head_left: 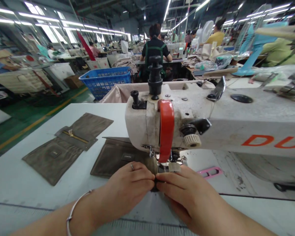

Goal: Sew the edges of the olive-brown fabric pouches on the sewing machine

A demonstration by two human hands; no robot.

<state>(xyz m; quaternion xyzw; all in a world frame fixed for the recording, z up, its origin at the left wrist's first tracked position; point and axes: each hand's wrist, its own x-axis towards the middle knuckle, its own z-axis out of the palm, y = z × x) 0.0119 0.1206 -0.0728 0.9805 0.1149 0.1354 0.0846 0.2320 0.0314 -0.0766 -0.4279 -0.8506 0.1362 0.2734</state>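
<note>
My left hand (pixel 127 188) and my right hand (pixel 186 193) meet fingertip to fingertip just in front of the presser foot (pixel 173 164) of a white sewing machine (pixel 211 124). Both pinch the near edge of a dark grey-brown fabric piece (pixel 115 157) that lies under the machine head; the pinched part is mostly hidden by my fingers. A ring sits on my left hand and a thin bangle on that wrist. An orange-red guard (pixel 166 129) hangs over the needle area.
A second grey-brown piece with a zipper (pixel 66 144) lies on the pale table (pixel 22 183) to the left. A pink plastic tool (pixel 210 172) lies right of the needle. Behind stand a blue basket (pixel 105 80), other workstations and seated people.
</note>
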